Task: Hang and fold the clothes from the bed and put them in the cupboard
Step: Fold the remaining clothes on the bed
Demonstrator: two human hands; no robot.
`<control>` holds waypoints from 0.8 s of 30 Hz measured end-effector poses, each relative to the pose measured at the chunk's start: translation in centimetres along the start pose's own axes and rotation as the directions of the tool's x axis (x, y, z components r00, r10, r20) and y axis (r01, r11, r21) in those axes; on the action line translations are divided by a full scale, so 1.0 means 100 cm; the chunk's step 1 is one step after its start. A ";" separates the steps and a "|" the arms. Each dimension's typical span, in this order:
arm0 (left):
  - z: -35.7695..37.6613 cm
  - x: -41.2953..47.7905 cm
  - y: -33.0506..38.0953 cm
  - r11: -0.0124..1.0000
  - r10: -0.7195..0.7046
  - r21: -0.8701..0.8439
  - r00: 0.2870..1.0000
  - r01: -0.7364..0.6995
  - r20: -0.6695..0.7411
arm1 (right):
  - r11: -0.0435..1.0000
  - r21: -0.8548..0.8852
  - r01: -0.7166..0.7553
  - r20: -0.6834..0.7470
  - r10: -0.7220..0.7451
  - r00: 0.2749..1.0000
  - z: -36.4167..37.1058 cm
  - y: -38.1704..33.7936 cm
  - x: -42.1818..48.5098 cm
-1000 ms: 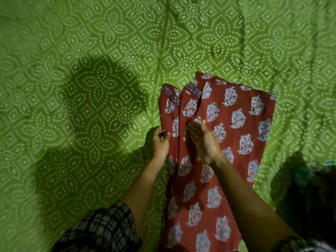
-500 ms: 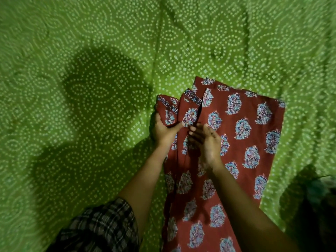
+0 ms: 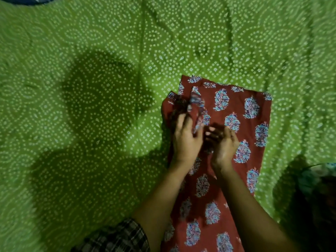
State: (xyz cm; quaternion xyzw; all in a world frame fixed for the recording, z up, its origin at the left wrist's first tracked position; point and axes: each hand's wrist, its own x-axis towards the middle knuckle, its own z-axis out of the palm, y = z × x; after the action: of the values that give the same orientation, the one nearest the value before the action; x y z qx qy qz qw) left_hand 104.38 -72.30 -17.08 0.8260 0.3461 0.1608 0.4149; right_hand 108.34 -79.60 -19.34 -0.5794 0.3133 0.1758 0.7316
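The person is wearing a checked sleeve (image 3: 116, 237) of dark and pale crossing lines, showing just left of the red printed garment (image 3: 241, 113) at its near end. Over that garment the left forearm (image 3: 160, 202) and right forearm (image 3: 245, 206) are showing bare, and the left hand (image 3: 185, 140) and right hand (image 3: 224, 144) are showing uncovered, their fingers blurred

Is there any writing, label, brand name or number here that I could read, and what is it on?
None: no readable text anywhere.
The red cloth carries only blue leaf prints.
The green bedsheet carries only white dotted patterns.
The checked sleeve shows no lettering.
The dark heap at the right edge is too dim to tell.
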 end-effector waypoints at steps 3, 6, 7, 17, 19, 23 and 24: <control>0.028 -0.019 0.003 0.986 0.095 0.064 0.846 -0.151 0.525 | 0.992 0.094 0.078 -0.170 -0.061 0.984 -0.026 -0.006 0.011; 0.038 -0.039 -0.006 0.959 0.072 0.173 0.781 -0.225 0.620 | 0.965 -0.167 0.204 -0.278 -0.244 0.929 -0.050 -0.005 0.014; 0.039 -0.046 -0.011 0.952 0.037 0.212 0.775 -0.219 0.631 | 0.908 -0.346 0.236 -0.284 -0.341 0.896 -0.056 -0.005 0.012; 0.012 -0.047 -0.038 0.978 -0.094 0.200 0.978 0.055 0.188 | 0.496 -0.719 0.487 0.393 -0.288 0.873 -0.045 0.012 0.001; 0.005 -0.035 -0.040 0.946 -0.287 0.171 0.957 0.277 0.039 | 0.510 -0.742 0.435 0.358 -0.247 0.900 -0.041 0.012 0.001; -0.004 -0.006 -0.053 0.840 -0.522 0.044 0.827 0.541 -0.207 | 0.516 -0.728 0.453 0.344 -0.296 0.891 -0.028 0.005 -0.001; -0.006 0.002 -0.057 0.825 -0.556 -0.015 0.805 0.565 -0.208 | 0.512 -0.730 0.453 0.336 -0.307 0.890 -0.026 0.006 0.000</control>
State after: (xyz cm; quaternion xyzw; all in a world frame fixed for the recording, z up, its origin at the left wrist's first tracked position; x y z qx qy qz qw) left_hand 101.67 -69.47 -21.29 0.6757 0.6186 0.1065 0.3866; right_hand 107.36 -81.96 -20.11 -0.8795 0.0061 0.1778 0.4414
